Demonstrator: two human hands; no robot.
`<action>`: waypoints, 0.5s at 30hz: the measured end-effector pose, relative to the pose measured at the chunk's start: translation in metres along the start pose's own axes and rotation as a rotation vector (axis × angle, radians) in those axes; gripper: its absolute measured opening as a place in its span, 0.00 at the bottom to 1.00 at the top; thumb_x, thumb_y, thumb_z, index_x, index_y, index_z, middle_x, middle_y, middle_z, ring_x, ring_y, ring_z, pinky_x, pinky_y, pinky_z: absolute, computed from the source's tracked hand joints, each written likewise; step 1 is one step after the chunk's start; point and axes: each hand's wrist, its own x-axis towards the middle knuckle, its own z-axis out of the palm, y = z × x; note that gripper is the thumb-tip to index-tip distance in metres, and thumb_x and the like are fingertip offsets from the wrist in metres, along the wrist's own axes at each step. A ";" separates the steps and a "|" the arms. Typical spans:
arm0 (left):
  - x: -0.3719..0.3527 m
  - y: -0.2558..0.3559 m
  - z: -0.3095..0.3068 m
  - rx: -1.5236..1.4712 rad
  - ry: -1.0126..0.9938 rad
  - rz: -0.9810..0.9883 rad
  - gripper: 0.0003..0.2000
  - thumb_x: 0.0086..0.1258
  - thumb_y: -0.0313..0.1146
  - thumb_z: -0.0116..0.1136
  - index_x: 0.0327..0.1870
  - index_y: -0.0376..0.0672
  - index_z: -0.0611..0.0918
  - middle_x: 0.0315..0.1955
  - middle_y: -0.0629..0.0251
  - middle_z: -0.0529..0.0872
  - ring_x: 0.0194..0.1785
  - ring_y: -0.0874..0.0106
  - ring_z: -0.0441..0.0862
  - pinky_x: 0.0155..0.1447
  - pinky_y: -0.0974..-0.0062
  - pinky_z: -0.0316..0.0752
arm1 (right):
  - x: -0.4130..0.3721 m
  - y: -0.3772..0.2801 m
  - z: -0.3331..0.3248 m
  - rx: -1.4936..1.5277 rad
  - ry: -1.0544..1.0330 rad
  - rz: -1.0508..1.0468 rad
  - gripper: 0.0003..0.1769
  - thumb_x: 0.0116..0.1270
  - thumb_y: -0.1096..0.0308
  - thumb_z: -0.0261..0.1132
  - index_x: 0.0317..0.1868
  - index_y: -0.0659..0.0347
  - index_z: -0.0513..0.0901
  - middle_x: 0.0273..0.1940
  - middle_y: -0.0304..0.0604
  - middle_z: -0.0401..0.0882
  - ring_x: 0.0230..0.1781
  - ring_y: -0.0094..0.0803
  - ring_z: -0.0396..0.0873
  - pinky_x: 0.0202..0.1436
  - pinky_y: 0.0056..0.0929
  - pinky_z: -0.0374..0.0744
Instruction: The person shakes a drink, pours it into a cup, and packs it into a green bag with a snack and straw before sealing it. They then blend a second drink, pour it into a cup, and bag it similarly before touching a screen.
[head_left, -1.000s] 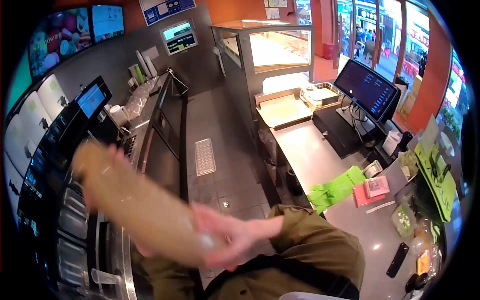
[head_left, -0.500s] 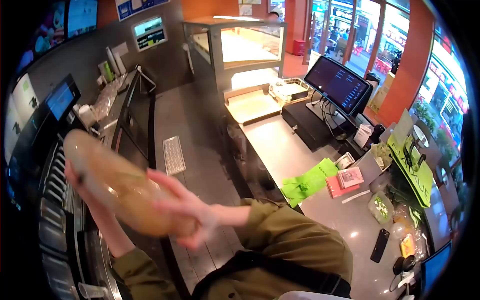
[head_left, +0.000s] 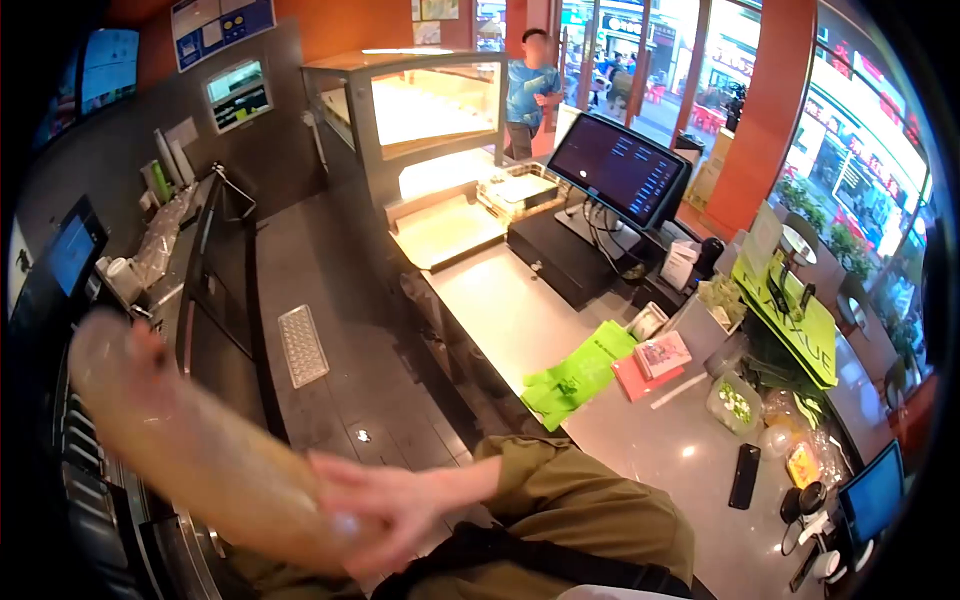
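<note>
Blurred by motion, a long translucent shaker (head_left: 215, 430) with tan liquid inside slants across the lower left of the head view. My right hand (head_left: 390, 508) is closed around its lower right end. At the upper left end, a few fingers of my left hand (head_left: 150, 345) show past the edge, wrapped on the shaker from behind. The rest of that hand and its forearm are mostly hidden behind the vessel.
On the right counter lie a green bag (head_left: 580, 375), pink packets (head_left: 660, 358), a phone (head_left: 744, 477) and a tub of green bits (head_left: 735, 400). Behind them stand a register screen (head_left: 620, 170) and lit display case (head_left: 435, 105). A person in blue (head_left: 530, 90) stands beyond.
Both hands and the shaker have moved down and left. My left forearm has passed behind the shaker. My view has shifted, and the person in blue now shows beside the display case.
</note>
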 end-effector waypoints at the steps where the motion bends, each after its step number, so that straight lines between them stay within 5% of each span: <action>1: 0.001 -0.004 0.019 0.292 0.101 0.100 0.21 0.67 0.44 0.49 0.57 0.42 0.72 0.40 0.65 0.82 0.43 0.69 0.79 0.53 0.68 0.71 | 0.007 0.005 -0.004 0.027 0.084 0.072 0.31 0.54 0.56 0.65 0.59 0.54 0.69 0.68 0.68 0.37 0.68 0.64 0.46 0.65 0.46 0.61; 2: 0.013 -0.021 -0.001 0.253 -0.089 0.049 0.24 0.66 0.43 0.51 0.60 0.40 0.68 0.47 0.61 0.77 0.49 0.68 0.74 0.58 0.68 0.66 | 0.014 0.010 -0.008 0.059 0.169 0.140 0.34 0.51 0.58 0.66 0.60 0.54 0.68 0.69 0.67 0.34 0.68 0.63 0.47 0.64 0.42 0.63; 4: 0.039 -0.053 -0.040 0.189 -0.469 -0.080 0.32 0.64 0.41 0.57 0.65 0.37 0.59 0.61 0.53 0.65 0.63 0.64 0.64 0.67 0.67 0.57 | -0.001 -0.003 -0.005 0.126 0.161 0.183 0.30 0.53 0.57 0.64 0.59 0.51 0.70 0.67 0.69 0.38 0.66 0.70 0.45 0.64 0.53 0.59; 5: 0.045 -0.050 -0.045 -0.236 -0.751 -0.150 0.35 0.64 0.40 0.57 0.67 0.37 0.54 0.65 0.51 0.57 0.67 0.63 0.57 0.70 0.67 0.50 | -0.003 -0.005 -0.007 0.091 0.148 0.117 0.27 0.56 0.55 0.62 0.57 0.50 0.71 0.67 0.70 0.41 0.65 0.74 0.45 0.64 0.58 0.57; 6: 0.035 -0.042 -0.040 -0.498 -0.830 -0.198 0.37 0.64 0.42 0.57 0.68 0.37 0.51 0.66 0.50 0.52 0.69 0.61 0.52 0.71 0.66 0.47 | -0.001 -0.009 -0.007 -0.081 0.126 -0.084 0.22 0.61 0.50 0.59 0.53 0.48 0.75 0.66 0.71 0.46 0.64 0.78 0.45 0.63 0.64 0.55; 7: 0.023 -0.031 -0.035 -0.685 -0.862 -0.249 0.39 0.64 0.43 0.56 0.69 0.37 0.48 0.67 0.50 0.48 0.70 0.60 0.48 0.72 0.64 0.44 | -0.013 -0.012 -0.001 -0.090 0.072 -0.111 0.19 0.63 0.51 0.57 0.52 0.47 0.76 0.66 0.68 0.46 0.62 0.83 0.42 0.61 0.69 0.55; 8: 0.017 -0.022 -0.031 -0.811 -0.882 -0.299 0.41 0.64 0.44 0.56 0.69 0.37 0.45 0.69 0.49 0.44 0.72 0.58 0.43 0.73 0.63 0.41 | -0.013 -0.017 0.004 -0.098 0.115 -0.134 0.28 0.49 0.65 0.62 0.56 0.46 0.72 0.66 0.68 0.45 0.62 0.83 0.43 0.58 0.66 0.61; 9: 0.014 -0.019 -0.025 -0.865 -0.885 -0.337 0.43 0.64 0.46 0.56 0.70 0.38 0.42 0.70 0.48 0.39 0.73 0.57 0.39 0.74 0.62 0.38 | -0.014 -0.019 0.004 -0.084 0.129 -0.095 0.28 0.49 0.65 0.62 0.55 0.47 0.73 0.66 0.68 0.45 0.62 0.83 0.43 0.58 0.66 0.61; 15: 0.009 -0.022 0.030 -0.860 -0.915 -0.153 0.37 0.68 0.45 0.49 0.69 0.34 0.46 0.69 0.47 0.46 0.72 0.56 0.48 0.73 0.62 0.48 | -0.015 -0.031 -0.009 -0.137 0.205 -0.073 0.27 0.48 0.64 0.63 0.53 0.48 0.74 0.67 0.67 0.44 0.63 0.82 0.41 0.58 0.66 0.61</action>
